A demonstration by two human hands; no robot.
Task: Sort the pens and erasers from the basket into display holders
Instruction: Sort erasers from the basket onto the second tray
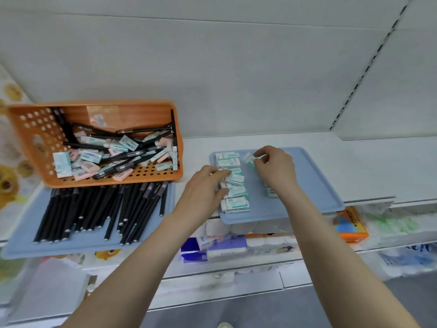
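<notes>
Left grip [205, 185]: clasping eraser column [236, 197], flat blue tray [314, 185] left edge.
Right grip [275, 166]: pinching boxy white-green eraser [248, 159]; print blurred.

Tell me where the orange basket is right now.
Head view, left side: the orange basket sits on the shelf, its near edge overlapping the back of the blue tray of black pens, left of the eraser tray.

My left hand [204, 185] holds the eraser row [234, 204] between thumb and fingers, in the right tray [314, 185]. My right hand [275, 166], just right and behind, pinches one eraser [248, 158] over that tray. Well left of my left hand sits the basket [30, 129], with mixed pens and erasers in it. Before the basket, the left tray [21, 237] bears loose pens [94, 209]. Both trays lie on the shelf [378, 162].
</notes>
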